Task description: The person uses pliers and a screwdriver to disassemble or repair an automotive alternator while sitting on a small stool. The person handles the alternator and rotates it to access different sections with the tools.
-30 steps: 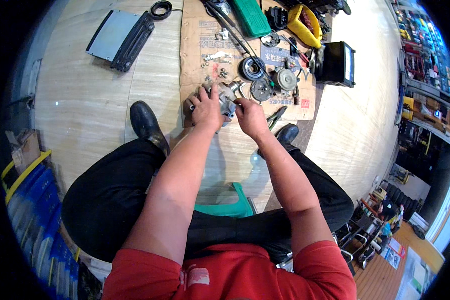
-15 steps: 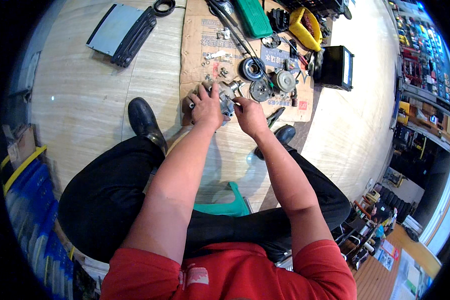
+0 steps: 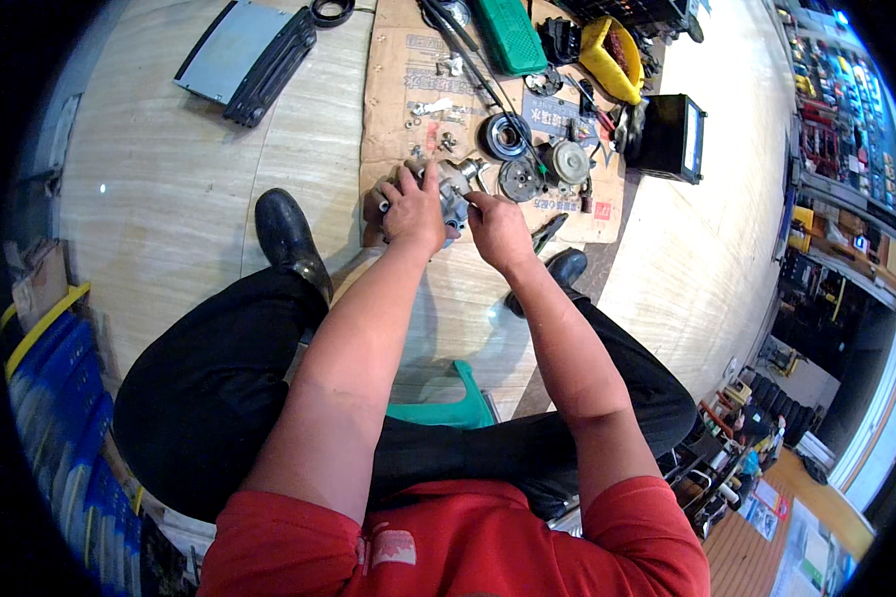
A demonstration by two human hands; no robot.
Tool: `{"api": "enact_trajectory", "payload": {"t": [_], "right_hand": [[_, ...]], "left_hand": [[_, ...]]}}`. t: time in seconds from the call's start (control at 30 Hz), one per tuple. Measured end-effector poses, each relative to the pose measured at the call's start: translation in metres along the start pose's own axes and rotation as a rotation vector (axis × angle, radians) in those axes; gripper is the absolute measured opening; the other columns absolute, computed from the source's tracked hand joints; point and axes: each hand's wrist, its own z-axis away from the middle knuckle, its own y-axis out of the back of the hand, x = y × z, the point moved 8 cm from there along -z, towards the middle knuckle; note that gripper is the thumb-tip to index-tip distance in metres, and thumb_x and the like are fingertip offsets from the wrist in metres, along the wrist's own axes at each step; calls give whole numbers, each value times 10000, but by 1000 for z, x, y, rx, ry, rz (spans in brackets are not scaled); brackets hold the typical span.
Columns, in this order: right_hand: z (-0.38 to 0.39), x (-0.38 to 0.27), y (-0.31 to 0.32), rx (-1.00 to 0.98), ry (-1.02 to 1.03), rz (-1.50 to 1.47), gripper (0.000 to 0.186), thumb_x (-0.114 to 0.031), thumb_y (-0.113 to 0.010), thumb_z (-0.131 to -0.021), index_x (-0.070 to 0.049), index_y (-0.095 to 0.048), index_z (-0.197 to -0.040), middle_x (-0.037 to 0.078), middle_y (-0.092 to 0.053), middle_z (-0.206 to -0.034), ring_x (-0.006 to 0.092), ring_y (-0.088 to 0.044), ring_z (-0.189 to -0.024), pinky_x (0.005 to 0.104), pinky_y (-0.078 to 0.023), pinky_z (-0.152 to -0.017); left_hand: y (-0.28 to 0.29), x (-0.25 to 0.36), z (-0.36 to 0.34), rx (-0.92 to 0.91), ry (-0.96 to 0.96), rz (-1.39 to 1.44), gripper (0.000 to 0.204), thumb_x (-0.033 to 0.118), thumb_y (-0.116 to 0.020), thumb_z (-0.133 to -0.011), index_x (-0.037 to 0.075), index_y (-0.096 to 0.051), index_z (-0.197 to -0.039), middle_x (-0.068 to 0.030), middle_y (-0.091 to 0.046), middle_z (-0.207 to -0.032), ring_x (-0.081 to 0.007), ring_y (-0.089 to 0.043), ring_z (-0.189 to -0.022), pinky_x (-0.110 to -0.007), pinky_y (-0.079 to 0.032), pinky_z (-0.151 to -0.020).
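Observation:
A grey cast-metal housing [image 3: 452, 183] lies at the near edge of a flattened cardboard sheet [image 3: 393, 109]. My left hand [image 3: 412, 217] is wrapped over its left side, fingers spread across the metal and holding it against the sheet. My right hand [image 3: 498, 231] is closed in a pinch at the housing's right side; whatever sits between thumb and forefinger is too small to make out. Just beyond lie a round metal plate with holes [image 3: 519, 180], a thick metal disc [image 3: 568, 161] and a black ring-shaped pulley [image 3: 504, 135]. Small bolts [image 3: 447, 142] are scattered past my left fingers.
Pliers [image 3: 550, 231] rest right of my right hand. Farther off are a green case [image 3: 509, 36], a yellow container [image 3: 609, 60] and a black box [image 3: 672, 137]. A silver-and-black unit [image 3: 246, 62] stands on the floor at left. Below my arms shows a green stool [image 3: 448, 410].

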Motion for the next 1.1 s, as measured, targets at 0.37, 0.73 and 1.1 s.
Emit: {"api": "enact_trajectory", "payload": {"t": [0.37,0.73,1.1], "right_hand": [[1,4,-3,17,-9,2,216,-125,-602,-887,-47,-714,-1054,263,-676,-909,426,-653,-870,491,-518,-811],[-24,-5,-10,4,-29,123,192,-85,-572,-834,-41,-730,-932,258,-675,-814,437,-667,-799,504,-541,-759],[-62,-15,-9,-200,-51,175,191,-88,-580,-806,-27,-739,-894,253,-697,-930,401,-690,-916,470,-558,-844]], "left_hand": [[1,1,-1,4,1,-40,1152,330,-911,-662,265,-184,-1554,-203,-216,-1560,-487,-285,-1404,-473,-513,-1013],[-6,-3,-11,19,-27,-33,1178,394,-907,-651,241,-166,-1554,-214,-284,-1509,-502,-334,-1358,-501,-497,-996],[-7,-10,-28,-53,41,55,1283,384,-907,-652,317,-9,-1565,-203,-316,-1490,-477,-347,-1367,-567,-557,-888]]}}
